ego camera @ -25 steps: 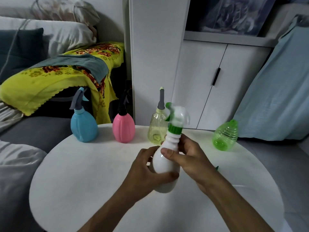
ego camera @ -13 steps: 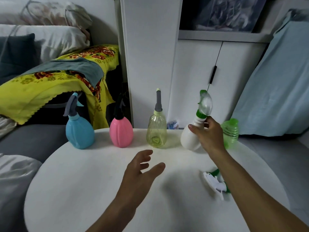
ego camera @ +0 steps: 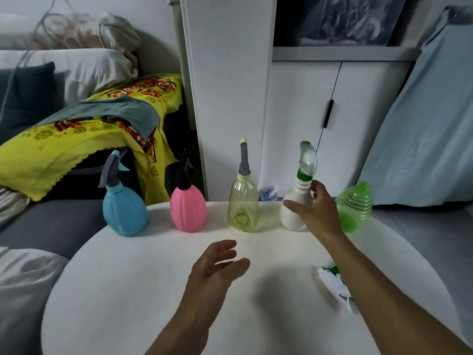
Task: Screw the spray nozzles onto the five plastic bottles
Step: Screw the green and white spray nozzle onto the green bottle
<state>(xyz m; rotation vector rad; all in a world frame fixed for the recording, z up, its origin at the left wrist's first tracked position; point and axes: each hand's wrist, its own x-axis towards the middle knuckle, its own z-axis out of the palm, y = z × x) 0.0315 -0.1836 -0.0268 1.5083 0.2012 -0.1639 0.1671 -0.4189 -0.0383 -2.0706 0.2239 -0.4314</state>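
Note:
Along the far edge of the round white table (ego camera: 128, 290) stand a blue bottle (ego camera: 124, 213), a pink bottle (ego camera: 188, 211), a clear yellow bottle (ego camera: 242, 210) and a white bottle (ego camera: 294, 211), each with a spray nozzle on top. A green bottle (ego camera: 354, 207) without a nozzle stands at the right end. My right hand (ego camera: 317, 213) is at the white bottle with fingers spread, barely touching or just off it. My left hand (ego camera: 217, 267) hovers open over the table's middle. A loose white and green nozzle (ego camera: 332, 283) lies on the table, partly hidden by my right forearm.
A grey sofa (ego camera: 51, 226) with a yellow floral cloth (ego camera: 76, 144) and pillows lies to the left. White cabinets (ego camera: 294, 124) stand right behind the table. A pale blue cloth (ego camera: 422, 137) hangs at the right.
I held the white bottle in both hands, then my right hand set it down in the row. My right hand's fingers have now loosened from it. The left hand let go and stays open.

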